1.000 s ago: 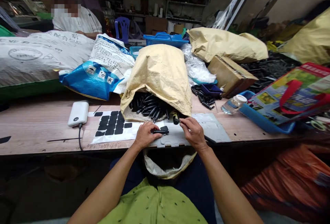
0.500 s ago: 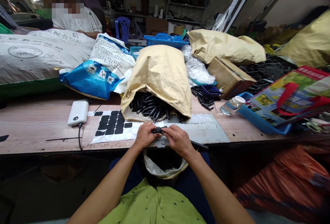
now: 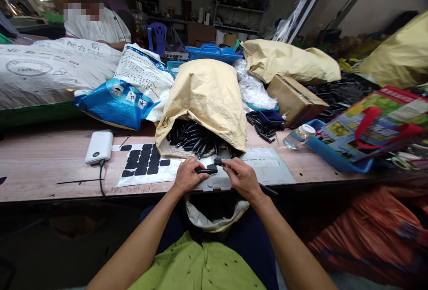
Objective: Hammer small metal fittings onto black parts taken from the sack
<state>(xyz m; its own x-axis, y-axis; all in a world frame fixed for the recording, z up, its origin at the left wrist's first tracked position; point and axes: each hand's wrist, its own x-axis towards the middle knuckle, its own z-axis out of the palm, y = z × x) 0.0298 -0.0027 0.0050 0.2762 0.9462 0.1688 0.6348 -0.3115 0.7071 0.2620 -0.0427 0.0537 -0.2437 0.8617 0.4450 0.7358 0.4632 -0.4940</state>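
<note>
My left hand (image 3: 187, 176) is closed on a short black rod-shaped part (image 3: 207, 171), which points to the right above the front of the table. Between the fingertips of my right hand (image 3: 241, 177) is a small black piece with a round end (image 3: 218, 161), held apart from the rod. A flat black patch (image 3: 211, 166) shows behind the rod. Just beyond my hands, an open tan sack (image 3: 209, 89) lies with its mouth towards me, full of black pen-shaped parts (image 3: 194, 138). Left of it, a white sheet (image 3: 122, 182) carries rows of black rounded squares (image 3: 143, 161).
A white power bank (image 3: 99, 147) with a cable lies left. To the right are a clear jar (image 3: 298, 136), a blue tray (image 3: 337, 158) and a colourful bag (image 3: 371, 125). An open bag (image 3: 214, 225) hangs below the table edge. A person (image 3: 96, 27) sits across.
My hands were close together at the black part and have moved apart. The right one has shifted to the right with the small round-ended piece; the rod now shows in the left one.
</note>
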